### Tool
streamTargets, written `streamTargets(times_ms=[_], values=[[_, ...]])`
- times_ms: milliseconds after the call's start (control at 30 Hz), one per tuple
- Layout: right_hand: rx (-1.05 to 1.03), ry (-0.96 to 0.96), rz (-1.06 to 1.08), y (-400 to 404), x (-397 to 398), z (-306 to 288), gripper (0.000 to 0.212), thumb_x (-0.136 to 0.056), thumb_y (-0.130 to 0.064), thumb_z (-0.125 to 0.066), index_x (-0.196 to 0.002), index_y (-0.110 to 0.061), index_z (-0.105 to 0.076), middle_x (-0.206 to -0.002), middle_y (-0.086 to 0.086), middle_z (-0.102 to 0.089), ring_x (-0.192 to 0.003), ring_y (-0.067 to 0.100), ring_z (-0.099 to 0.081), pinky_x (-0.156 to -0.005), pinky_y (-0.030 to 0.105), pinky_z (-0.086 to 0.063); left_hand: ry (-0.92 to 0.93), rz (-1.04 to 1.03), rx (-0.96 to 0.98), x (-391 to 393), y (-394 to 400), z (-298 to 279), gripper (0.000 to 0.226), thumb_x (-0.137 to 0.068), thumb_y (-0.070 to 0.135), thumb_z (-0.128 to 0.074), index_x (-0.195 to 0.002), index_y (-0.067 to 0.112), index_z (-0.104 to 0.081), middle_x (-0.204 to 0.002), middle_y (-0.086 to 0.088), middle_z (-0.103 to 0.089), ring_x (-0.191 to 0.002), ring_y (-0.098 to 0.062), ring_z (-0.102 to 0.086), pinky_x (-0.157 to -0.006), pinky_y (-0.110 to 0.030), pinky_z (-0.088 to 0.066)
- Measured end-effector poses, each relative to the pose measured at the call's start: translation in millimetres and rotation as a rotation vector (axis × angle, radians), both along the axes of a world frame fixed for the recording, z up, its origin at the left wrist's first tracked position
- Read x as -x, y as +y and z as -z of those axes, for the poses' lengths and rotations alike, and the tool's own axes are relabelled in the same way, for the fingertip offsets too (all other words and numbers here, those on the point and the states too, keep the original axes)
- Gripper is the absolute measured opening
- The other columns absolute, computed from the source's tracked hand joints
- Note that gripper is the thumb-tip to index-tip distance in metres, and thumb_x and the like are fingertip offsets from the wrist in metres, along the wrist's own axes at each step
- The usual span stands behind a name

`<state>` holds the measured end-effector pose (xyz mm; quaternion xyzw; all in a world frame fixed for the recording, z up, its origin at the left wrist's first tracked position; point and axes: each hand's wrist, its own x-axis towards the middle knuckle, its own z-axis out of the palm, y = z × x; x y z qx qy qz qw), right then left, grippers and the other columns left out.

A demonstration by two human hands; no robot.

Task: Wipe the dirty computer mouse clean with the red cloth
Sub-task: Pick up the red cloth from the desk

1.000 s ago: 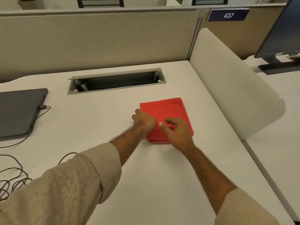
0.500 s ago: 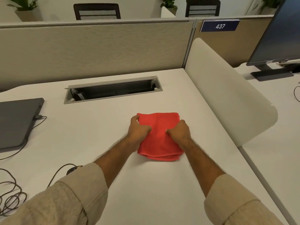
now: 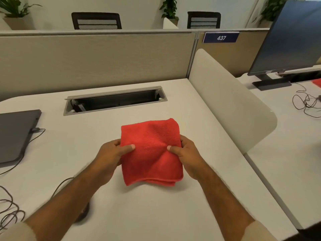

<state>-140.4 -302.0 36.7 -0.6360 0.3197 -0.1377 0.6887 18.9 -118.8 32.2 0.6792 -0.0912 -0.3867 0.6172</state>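
Both hands grip the folded red cloth [image 3: 151, 150] above the tabletop [image 3: 139, 214]: left hand [image 3: 111, 153] pinching its left edge, right hand [image 3: 187, 153] its right edge.

Even, soft indoor light, faint shadows (wide-angle bending at the edges), slightly soft focus.

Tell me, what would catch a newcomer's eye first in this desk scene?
The folded red cloth stands out at once, held up over the middle of the white desk, pinched by the left hand and the right hand at its two sides. Behind it an open cable slot is cut into the desk, and a closed grey laptop lies at far left.
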Motion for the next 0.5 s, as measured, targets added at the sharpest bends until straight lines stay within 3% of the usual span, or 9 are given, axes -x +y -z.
streamTargets(times_ms=[200, 333, 400, 500], values=[[0.01, -0.038, -0.02, 45.8, 23.3, -2.8, 0.036, -0.088, -0.003, -0.061, -0.113, -0.027, -0.067, -0.107, -0.002, -0.074, -0.1, 0.018, -0.07, -0.088, 0.033, -0.056, -0.045, 0.024, -0.003, 32.1, 52.8, -11.9, 0.04, -0.078, 0.02, -0.081, -0.115, 0.019, -0.066, -0.104, -0.004, -0.077, -0.093, -0.022, -0.074, -0.076, -0.036, -0.057], [0.074, -0.008, -0.062, 76.7, 34.7, 0.8, 0.032, -0.086, -0.014, -0.067, -0.11, -0.035, -0.066, -0.104, -0.009, -0.074, -0.094, 0.01, -0.071, -0.079, 0.025, -0.056, -0.102, -0.01, -0.059, 59.0, 80.7, -10.0, 0.019, -0.093, 0.034, -0.067, -0.11, 0.027, -0.069, -0.1, 0.006, -0.077, -0.09, -0.014, -0.074, -0.07, -0.031, -0.057], [0.13, 0.054, -0.068, 91.5, 38.9, 6.1, 0.032, -0.085, -0.018, -0.069, -0.111, -0.035, -0.064, -0.102, -0.013, -0.073, -0.091, 0.006, -0.07, -0.078, 0.024, -0.054, -0.133, -0.018, -0.098, 72.1, 94.2, -3.6, 0.017, -0.095, 0.035, -0.063, -0.108, 0.026, -0.07, -0.098, 0.006, -0.077, -0.088, -0.013, -0.074, -0.064, -0.026, -0.056], [0.192, 0.124, -0.025, 110.4, 45.1, 14.6, 0.027, -0.084, -0.016, -0.069, -0.105, -0.033, -0.064, -0.095, -0.013, -0.073, -0.086, 0.005, -0.069, -0.076, 0.024, -0.052, -0.143, -0.04, -0.134, 88.8, 112.8, 5.9, 0.017, -0.097, 0.034, -0.06, -0.102, 0.024, -0.072, -0.093, 0.004, -0.078, -0.088, -0.017, -0.074, -0.065, -0.03, -0.06]])
